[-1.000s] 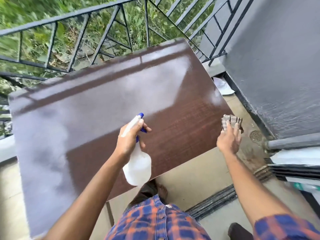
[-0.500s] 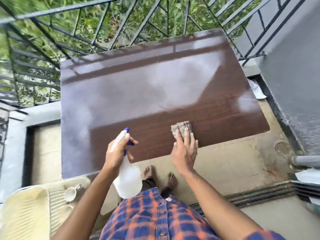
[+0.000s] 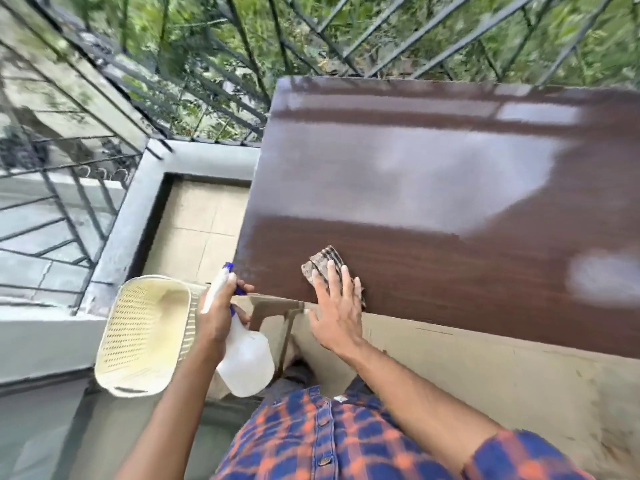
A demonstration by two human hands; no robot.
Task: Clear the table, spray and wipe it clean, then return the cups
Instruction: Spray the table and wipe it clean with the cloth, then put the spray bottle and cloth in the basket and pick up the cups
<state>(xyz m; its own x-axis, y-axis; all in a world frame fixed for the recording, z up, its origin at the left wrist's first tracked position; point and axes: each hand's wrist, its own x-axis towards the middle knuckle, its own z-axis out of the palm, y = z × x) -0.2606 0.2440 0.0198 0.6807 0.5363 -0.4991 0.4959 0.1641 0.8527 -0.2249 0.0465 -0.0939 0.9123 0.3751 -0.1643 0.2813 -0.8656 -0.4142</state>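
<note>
The dark brown wooden table (image 3: 450,188) fills the upper right, its top glossy with pale reflections and nothing standing on it. My right hand (image 3: 334,306) lies flat on a folded brown striped cloth (image 3: 323,268) at the table's near left edge. My left hand (image 3: 216,315) grips a white spray bottle (image 3: 244,358) with a blue trigger, held just off the table's left corner above the floor. No cups are visible.
A cream perforated plastic basket (image 3: 142,336) sits low at the left, beside the spray bottle. Black metal railing (image 3: 221,64) with greenery behind runs along the far side and left. A grey ledge (image 3: 114,237) borders the beige tiled floor (image 3: 197,223).
My right hand has slid the cloth leftward along the near edge, from the right corner to the left part. The view swung left, revealing the basket. The bottle stays in my left hand.
</note>
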